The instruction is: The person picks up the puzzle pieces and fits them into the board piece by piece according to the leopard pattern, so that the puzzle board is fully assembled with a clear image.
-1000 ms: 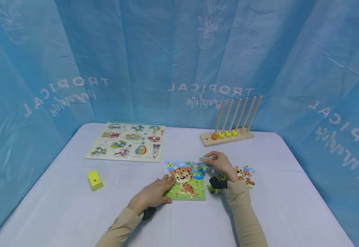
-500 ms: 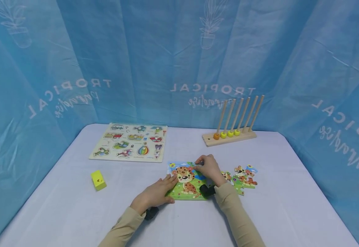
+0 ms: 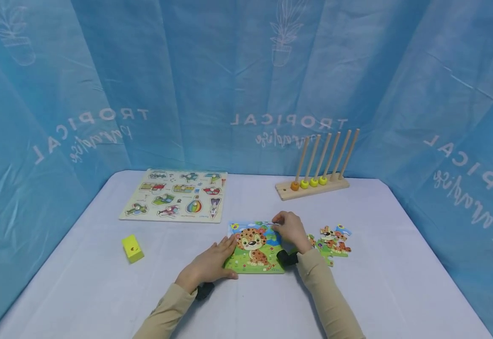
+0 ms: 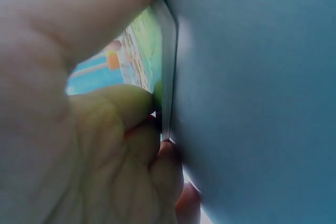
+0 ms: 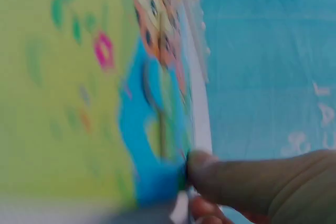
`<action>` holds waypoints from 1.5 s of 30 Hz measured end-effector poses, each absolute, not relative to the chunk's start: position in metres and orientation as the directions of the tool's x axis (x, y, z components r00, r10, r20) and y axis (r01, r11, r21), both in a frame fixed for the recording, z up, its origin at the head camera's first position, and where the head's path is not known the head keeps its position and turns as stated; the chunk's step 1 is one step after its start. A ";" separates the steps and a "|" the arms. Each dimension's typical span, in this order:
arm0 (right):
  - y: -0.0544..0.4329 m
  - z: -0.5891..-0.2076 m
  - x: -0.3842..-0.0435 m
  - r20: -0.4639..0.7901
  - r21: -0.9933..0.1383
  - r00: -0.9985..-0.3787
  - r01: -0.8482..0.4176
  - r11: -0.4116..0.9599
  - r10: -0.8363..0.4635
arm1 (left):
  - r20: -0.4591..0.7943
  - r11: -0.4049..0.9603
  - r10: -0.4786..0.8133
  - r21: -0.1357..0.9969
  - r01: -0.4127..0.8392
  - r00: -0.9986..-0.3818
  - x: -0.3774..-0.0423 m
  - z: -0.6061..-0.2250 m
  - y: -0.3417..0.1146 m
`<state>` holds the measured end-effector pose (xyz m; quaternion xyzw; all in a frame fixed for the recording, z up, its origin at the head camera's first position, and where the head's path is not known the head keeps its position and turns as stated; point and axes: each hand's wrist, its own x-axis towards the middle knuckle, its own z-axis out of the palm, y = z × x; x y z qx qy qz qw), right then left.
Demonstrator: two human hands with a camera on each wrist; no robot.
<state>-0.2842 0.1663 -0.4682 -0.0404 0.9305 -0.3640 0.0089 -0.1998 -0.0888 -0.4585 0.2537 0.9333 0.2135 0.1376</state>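
Note:
The jigsaw puzzle board (image 3: 250, 266) with a leopard cub picture lies on the table before me. My left hand (image 3: 208, 267) rests along its left edge, fingers extended over the side and thumb at the near corner. In the left wrist view the fingers touch the rim of the board (image 4: 170, 72). At the far right corner my right hand (image 3: 290, 231) pinches a jigsaw piece, mostly hidden by the fingers. The right wrist view is blurred, with the thumb (image 5: 210, 174) at the upper edge of the picture (image 5: 68, 129) and curled fingers below it.
Several loose jigsaw pieces (image 3: 335, 242) lie right of the board. Behind stands a wooden peg rack (image 3: 331, 187) with orange and yellow beads. A vehicle peg puzzle (image 3: 144, 201) lies at the back left, a yellow block (image 3: 133, 248) nearer. Blue curtains (image 3: 204, 84) surround the table.
My right hand has moved left with a jigsaw piece, from beside the board to its far right corner, where it has stayed for the last half second. The left hand has kept its place.

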 end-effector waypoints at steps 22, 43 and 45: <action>0.309 -0.453 -0.265 -0.174 -0.678 -0.972 0.000 0.735 -0.161 | -0.155 0.798 0.503 0.462 0.388 -0.850 -0.201 -0.460 -0.094; 0.273 -0.446 -0.268 -0.089 -0.768 -0.996 0.079 0.635 0.017 | -0.153 0.795 0.510 0.459 0.396 -0.846 -0.202 -0.463 -0.088; 0.261 -0.448 -0.270 -0.063 -0.801 -0.997 0.028 0.598 -0.038 | -0.155 0.796 0.509 0.458 0.395 -0.846 -0.201 -0.462 -0.087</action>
